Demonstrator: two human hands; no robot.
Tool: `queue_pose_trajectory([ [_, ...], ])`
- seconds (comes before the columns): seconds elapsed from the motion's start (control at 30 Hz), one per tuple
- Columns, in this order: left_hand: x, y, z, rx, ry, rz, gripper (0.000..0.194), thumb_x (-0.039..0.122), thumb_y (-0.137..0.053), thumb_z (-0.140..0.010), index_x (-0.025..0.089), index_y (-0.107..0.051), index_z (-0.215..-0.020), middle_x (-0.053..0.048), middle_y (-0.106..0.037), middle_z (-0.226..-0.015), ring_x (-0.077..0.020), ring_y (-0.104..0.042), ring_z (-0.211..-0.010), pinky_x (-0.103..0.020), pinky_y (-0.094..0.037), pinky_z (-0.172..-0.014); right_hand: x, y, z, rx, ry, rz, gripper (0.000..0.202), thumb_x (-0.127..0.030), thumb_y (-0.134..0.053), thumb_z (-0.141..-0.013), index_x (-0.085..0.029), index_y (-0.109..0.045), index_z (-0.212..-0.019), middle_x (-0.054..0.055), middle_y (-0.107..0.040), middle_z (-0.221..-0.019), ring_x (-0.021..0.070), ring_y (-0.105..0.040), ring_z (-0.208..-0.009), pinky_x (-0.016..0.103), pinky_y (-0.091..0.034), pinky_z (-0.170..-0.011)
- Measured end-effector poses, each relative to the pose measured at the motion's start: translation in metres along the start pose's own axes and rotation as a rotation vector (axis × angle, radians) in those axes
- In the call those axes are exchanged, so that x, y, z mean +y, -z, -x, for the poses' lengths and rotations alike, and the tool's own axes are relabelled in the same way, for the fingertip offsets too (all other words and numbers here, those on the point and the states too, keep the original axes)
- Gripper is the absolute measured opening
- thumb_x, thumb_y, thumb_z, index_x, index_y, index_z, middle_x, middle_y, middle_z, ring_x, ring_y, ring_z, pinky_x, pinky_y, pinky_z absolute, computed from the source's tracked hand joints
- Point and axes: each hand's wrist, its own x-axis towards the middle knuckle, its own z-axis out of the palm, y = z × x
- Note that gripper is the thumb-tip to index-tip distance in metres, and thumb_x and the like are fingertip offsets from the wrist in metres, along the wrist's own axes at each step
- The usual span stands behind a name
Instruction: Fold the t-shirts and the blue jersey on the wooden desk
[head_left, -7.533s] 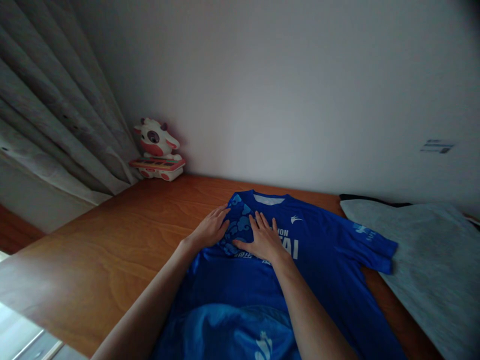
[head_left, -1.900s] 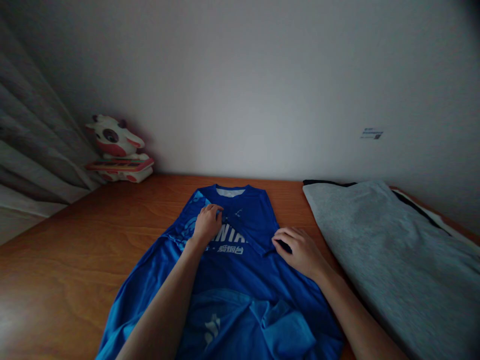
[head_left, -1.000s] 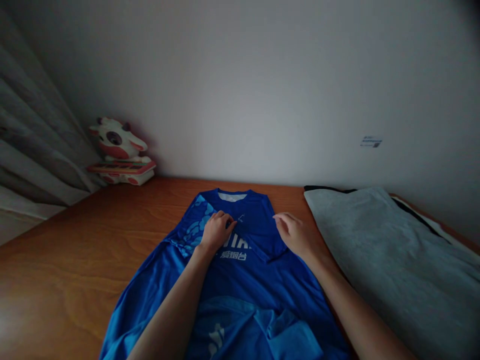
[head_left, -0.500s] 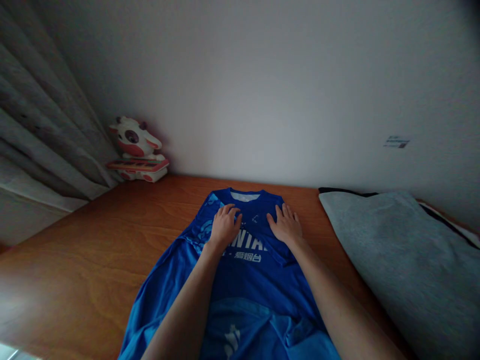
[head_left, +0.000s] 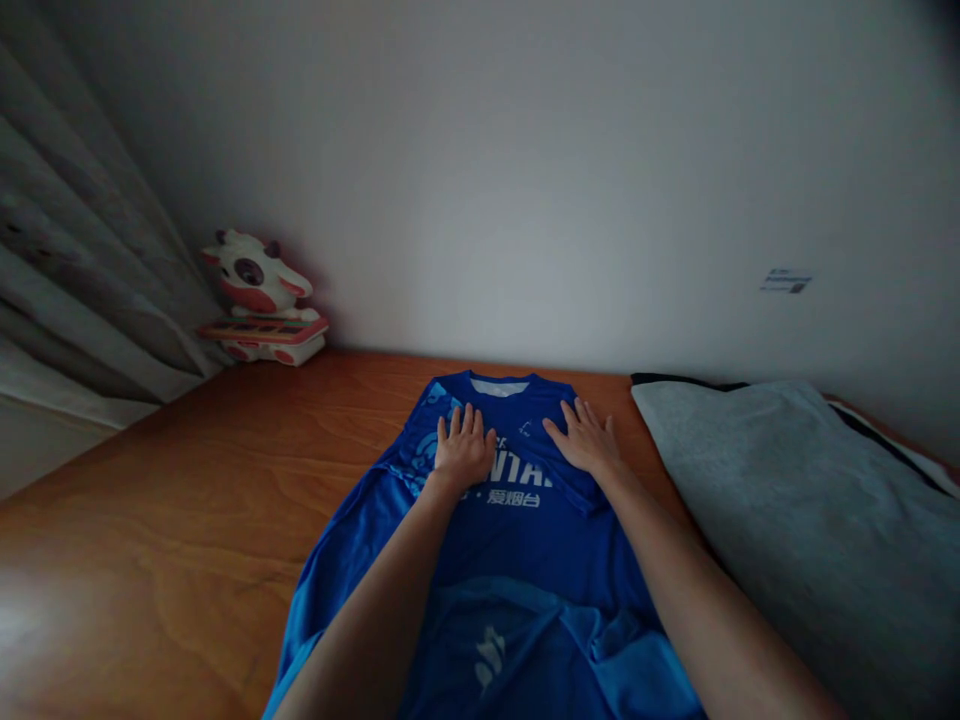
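Note:
A blue shirt [head_left: 517, 545] with white lettering lies spread on a wooden surface, its neckline toward the wall. My left hand [head_left: 463, 447] rests flat on the chest, fingers spread, covering part of the lettering. On the right shoulder side of the shirt lies my right hand [head_left: 585, 437], its fingers also apart and stretched out. Neither hand grips the cloth. Nearer to me, a lighter blue part with a white leaf-like mark shows folds, and my forearms hide portions of both sides.
The brown wooden surface [head_left: 187, 480] runs back to a pale wall [head_left: 487, 180]. Grey folded cloth [head_left: 795, 500] lies at the right. A toy cow with a keyboard [head_left: 262, 300] sits in the back left corner, beside a light curtain [head_left: 75, 250].
My left hand has flattened, its fingers now stretched forward on the shirt. The view has turned slightly, and the shirt appears a little further right. My right hand stays on the shoulder side.

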Motion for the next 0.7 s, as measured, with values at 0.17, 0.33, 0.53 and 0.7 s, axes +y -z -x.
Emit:
queue_pose_trajectory([
  [0.17,0.005,-0.004,-0.008,0.002,0.014,0.03,0.065,0.045,-0.025,-0.105,0.006,-0.038,-0.156,-0.019,-0.027,-0.167,-0.0394,-0.019,-0.156,-0.063,-0.014,-0.124,0.004,-0.003,-0.012,0.025,0.006,-0.011,0.082,-0.069,-0.023,-0.101,-0.015,-0.025,-0.163,0.016,-0.017,-0.171,0.03,-0.012,-0.158,0.064,-0.006,-0.124],
  [0.33,0.002,-0.004,-0.017,0.04,-0.011,0.154,0.058,0.037,-0.029,-0.105,0.009,-0.041,-0.154,-0.019,-0.029,-0.166,-0.0402,-0.02,-0.156,-0.072,-0.013,-0.121,0.001,-0.002,-0.006,0.262,0.138,0.005,0.065,-0.05,-0.032,-0.105,-0.007,-0.045,-0.152,0.021,-0.035,-0.164,0.0316,-0.026,-0.155,0.059,-0.008,-0.125],
  [0.53,-0.041,0.026,-0.013,0.066,-0.287,0.206,0.047,0.022,-0.031,-0.103,0.014,-0.057,-0.141,-0.017,-0.048,-0.157,-0.0267,-0.045,-0.146,-0.053,-0.035,-0.121,-0.015,0.01,0.023,0.256,0.6,-0.136,0.042,-0.028,-0.037,-0.104,-0.016,-0.068,-0.129,0.014,-0.063,-0.143,0.0251,-0.056,-0.135,0.046,-0.036,-0.118],
  [0.7,-0.065,0.027,0.023,-0.025,-0.512,0.049,0.052,0.036,-0.03,-0.106,0.015,-0.047,-0.151,-0.015,-0.041,-0.162,-0.0295,-0.032,-0.153,-0.055,-0.026,-0.124,-0.027,0.0,0.056,0.031,0.665,-0.185,0.056,-0.046,-0.033,-0.106,-0.017,-0.051,-0.15,0.012,-0.044,-0.159,0.0283,-0.034,-0.152,0.058,-0.025,-0.123],
])
